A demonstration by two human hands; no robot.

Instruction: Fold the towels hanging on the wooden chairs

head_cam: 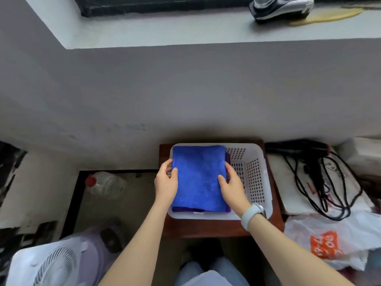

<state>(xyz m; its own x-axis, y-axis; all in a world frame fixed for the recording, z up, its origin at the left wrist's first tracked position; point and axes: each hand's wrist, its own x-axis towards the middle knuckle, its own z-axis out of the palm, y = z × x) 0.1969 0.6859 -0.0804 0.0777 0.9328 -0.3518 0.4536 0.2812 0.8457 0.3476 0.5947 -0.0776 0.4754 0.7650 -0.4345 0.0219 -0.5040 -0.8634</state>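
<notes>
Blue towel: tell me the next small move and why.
Probably let go and draw both hands back. The folded blue towel already lies flat in the basket on a purple towel, while the left hand and right hand grip its sides.

Under the folded blue towel (pixel 199 176), only a thin strip of a purple towel (pixel 190 209) visible at the near edge, the rest covered. Fingers of both hands, left (pixel 166 183) and right (pixel 232 185), tucked out of sight behind the towel's side edges. Most of the white basket (pixel 255 174) floor hidden by the stack. Sneaker (pixel 280 7) on the sill cut off by the top edge. White fan (pixel 49 265) cropped at the bottom left. Lettering on the orange-printed plastic bag (pixel 329 242) too blurred to read. Dark clutter along the left edge indistinct.
</notes>
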